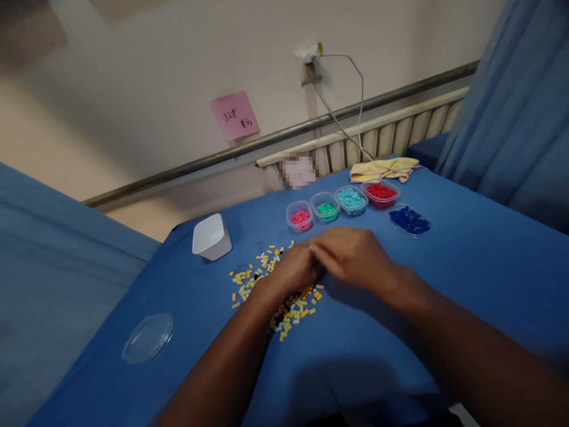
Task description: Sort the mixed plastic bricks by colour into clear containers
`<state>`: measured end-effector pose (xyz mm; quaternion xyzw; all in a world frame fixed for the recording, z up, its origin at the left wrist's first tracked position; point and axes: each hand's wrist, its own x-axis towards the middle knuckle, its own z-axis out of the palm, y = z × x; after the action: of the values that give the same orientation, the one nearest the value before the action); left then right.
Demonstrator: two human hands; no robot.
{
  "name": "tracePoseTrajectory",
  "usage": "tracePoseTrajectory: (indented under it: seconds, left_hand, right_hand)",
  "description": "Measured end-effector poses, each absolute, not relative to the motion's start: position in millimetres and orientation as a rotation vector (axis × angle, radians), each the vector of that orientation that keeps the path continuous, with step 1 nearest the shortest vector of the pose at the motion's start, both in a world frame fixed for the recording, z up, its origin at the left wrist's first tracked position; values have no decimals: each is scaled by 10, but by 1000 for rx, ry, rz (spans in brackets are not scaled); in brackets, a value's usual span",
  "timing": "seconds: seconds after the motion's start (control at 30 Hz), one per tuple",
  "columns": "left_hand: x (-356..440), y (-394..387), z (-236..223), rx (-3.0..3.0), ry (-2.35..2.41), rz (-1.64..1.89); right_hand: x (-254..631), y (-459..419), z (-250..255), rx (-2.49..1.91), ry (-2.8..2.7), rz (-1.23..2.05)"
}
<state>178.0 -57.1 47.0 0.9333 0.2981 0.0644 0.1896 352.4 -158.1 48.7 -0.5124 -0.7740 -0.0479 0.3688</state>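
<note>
My left hand (pixel 297 267) is curled low over a scattered pile of small yellow, orange, white and black brick-like pieces (pixel 291 314). Meeting it from the right is my right hand (pixel 353 256), its fingers bent and its thumb side touching the left. Both hands look closed; the fingertips and whatever lies between them are hidden. Just beyond stand clear tubs with pink pieces (pixel 301 219), green pieces (pixel 327 210), light blue pieces (pixel 351 199) and red pieces (pixel 381 191). Dark blue pieces (pixel 409 220) lie in a shallow clear lid or tray at the right.
A white plastic container (pixel 212 240) sits at the back left of the blue-covered table (pixel 471 279). Nearer me on the left lies a clear lid (pixel 149 338). A folded yellow cloth (pixel 382 170) rests at the far edge, by a radiator (pixel 395 133) and a hanging white cable (pixel 361 89).
</note>
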Motion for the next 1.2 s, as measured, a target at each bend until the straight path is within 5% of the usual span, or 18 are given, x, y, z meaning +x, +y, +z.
tracePoseTrajectory:
  seconds: [0.1,0.2,0.43,0.6,1.03,1.2]
  left_hand:
    - [1562,-585,636,2623,755,175]
    - [1189,-439,761,2481,966,536]
    - [183,-69,443,2017,1501,1109]
    - [64,2,130,1951,1446,957]
    - [439,-269,184,2330,1024,658]
    - [504,-201,167,2473,1015,267]
  right_hand:
    - [3908,-1538,507,-1828,-1719,-63]
    - [4053,-1558,442,-2190,-1747,106]
    - [3777,-1622,328,-2422,-1903,194]
    - [3681,-1611,273,-2515,-1904,134]
    - [3608,-1610,179,-2551,-1747,96]
    - [3472,-1662,189,-2477,-1797,4]
